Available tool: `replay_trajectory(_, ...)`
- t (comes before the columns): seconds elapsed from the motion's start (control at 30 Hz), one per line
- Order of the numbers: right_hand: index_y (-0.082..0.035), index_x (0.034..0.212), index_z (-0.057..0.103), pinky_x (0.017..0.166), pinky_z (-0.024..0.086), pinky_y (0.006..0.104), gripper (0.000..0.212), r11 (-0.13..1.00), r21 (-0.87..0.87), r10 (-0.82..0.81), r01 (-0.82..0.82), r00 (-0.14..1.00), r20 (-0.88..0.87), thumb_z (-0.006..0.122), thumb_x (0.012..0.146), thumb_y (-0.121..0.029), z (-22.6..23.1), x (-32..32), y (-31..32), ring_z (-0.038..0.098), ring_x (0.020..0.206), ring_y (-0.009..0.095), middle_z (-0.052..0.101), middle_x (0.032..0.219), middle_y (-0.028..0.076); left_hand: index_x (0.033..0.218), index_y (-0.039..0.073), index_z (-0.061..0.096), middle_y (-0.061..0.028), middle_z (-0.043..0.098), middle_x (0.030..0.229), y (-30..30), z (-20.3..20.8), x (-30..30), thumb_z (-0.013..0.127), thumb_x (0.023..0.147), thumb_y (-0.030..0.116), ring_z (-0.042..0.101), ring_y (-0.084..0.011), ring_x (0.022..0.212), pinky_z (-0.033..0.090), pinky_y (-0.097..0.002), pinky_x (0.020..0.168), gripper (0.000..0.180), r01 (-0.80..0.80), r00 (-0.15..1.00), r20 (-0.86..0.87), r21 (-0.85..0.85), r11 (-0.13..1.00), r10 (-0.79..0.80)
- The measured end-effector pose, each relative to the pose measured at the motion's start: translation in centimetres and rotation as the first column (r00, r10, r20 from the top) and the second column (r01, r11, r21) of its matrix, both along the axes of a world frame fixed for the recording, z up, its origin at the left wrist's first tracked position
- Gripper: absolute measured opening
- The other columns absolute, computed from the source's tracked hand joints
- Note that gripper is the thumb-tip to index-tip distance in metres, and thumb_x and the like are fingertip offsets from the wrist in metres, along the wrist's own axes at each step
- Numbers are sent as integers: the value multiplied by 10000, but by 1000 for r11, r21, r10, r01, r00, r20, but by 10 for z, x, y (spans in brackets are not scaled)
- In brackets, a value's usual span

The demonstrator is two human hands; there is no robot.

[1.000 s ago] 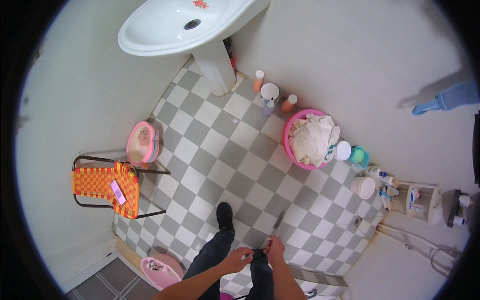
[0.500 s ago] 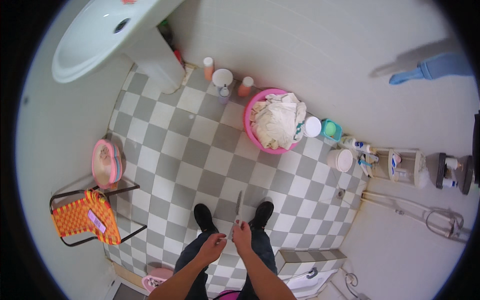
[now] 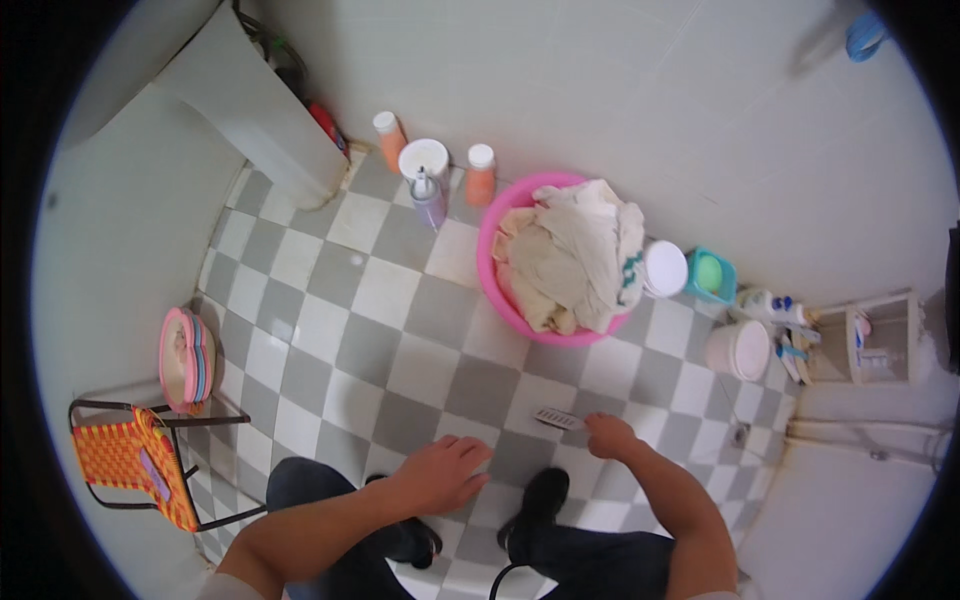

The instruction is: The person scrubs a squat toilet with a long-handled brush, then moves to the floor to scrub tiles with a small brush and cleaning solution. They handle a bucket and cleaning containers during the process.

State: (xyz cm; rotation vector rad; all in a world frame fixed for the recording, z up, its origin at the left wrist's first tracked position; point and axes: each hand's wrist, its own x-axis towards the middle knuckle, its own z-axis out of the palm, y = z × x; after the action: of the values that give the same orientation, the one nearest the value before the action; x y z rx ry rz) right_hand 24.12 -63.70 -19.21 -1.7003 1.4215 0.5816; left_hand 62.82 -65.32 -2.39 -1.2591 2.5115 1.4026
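My right hand (image 3: pixel 608 436) is closed around the handle of a white scrub brush (image 3: pixel 557 418). The brush head points left, low over the checkered floor tiles. My left hand (image 3: pixel 442 474) hangs above my left shoe with its fingers stretched out and nothing in it. Beyond both hands stands a pink basin (image 3: pixel 487 268) heaped with white and cream cloths (image 3: pixel 575 250). A white-lidded tub (image 3: pixel 665 268) sits against the basin's right side.
Orange bottles with white caps (image 3: pixel 481 178), a white bucket (image 3: pixel 424 157) and a purple pump bottle (image 3: pixel 430 205) line the wall. A woven chair (image 3: pixel 120 450) and stacked basins (image 3: pixel 180 360) stand left. Right are a teal basket (image 3: pixel 725 285), a pale bucket (image 3: pixel 738 350) and a shelf (image 3: pixel 870 340).
My hands have come apart and moved forward; the brush has swung from pointing ahead to pointing left. My body has bent lower, so the floor and basin look closer.
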Motion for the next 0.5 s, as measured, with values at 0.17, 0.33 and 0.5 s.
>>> replay_trajectory(0.17,-49,1266,591,1018,499,476,440,978,-195,84,-71,995,59,560,831,-106,-50,-1,-47,620,1170,416,628,1244,238,1253,43,580,-157,626,1199,-51,-62,17,641,939,239,621,-391,1059,536,-480,909,376,46,997,74,-323,945,-24)
replay_trajectory(0.33,-75,1248,615,972,503,515,414,875,-484,71,8,987,145,587,834,-87,-94,-23,-40,590,1143,404,621,1203,196,1308,38,574,-166,623,1249,-70,-56,8,642,943,249,613,-417,1091,516,-471,967,428,-4,995,99,-244,970,29)
replay_trajectory(0.5,-76,1247,626,977,511,496,402,903,-427,0,45,995,104,612,847,-107,-87,-23,-33,590,1152,404,618,1207,195,1356,23,558,-201,589,1347,-47,-33,26,632,970,274,590,-418,1174,496,-468,1009,466,-100,983,140,-143,985,121)
